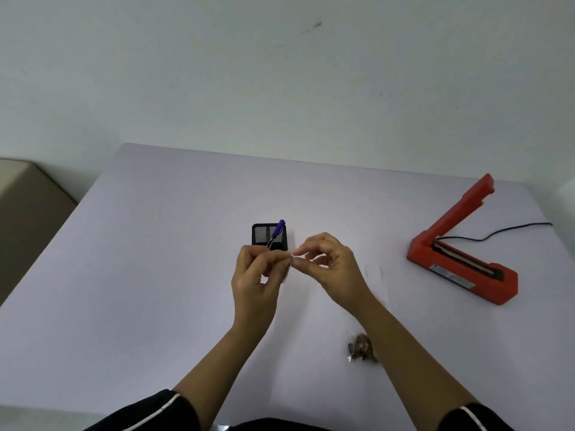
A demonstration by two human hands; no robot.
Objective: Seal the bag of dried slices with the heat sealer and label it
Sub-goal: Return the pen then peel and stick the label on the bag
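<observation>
A pale wall (280,73) with a few dark scuffs fills the far half of the view. Below it lies the lavender counter (140,275), and a beige box-like thing (28,213) sits past its left edge.

On the right of the counter stands the orange-red sealer (460,262), its arm raised at a steep angle above the base so the sealing strip is bare. A black cord (497,233) runs from it toward the far right.

Two bare forearms reach in from the near edge, out of dark sleeves with white piping. The left hand (253,275) and right hand (333,265) meet above the middle of the counter. The left pinches a small pale label (287,269) between thumb and forefinger, its other fingers curled. The right hand's thumb and forefinger pinch the label's upper edge, its other fingers loosely bent.

Just beyond the hands a black mesh holder (264,234) stands on the counter, with a blue pen (278,231) leaning in it.

The clear bag (361,351) lies flat on the counter, near and right of centre, just beside the right forearm. Its brown slices are bunched at the near end. Neither hand touches it, and it lies well apart from the sealer.
</observation>
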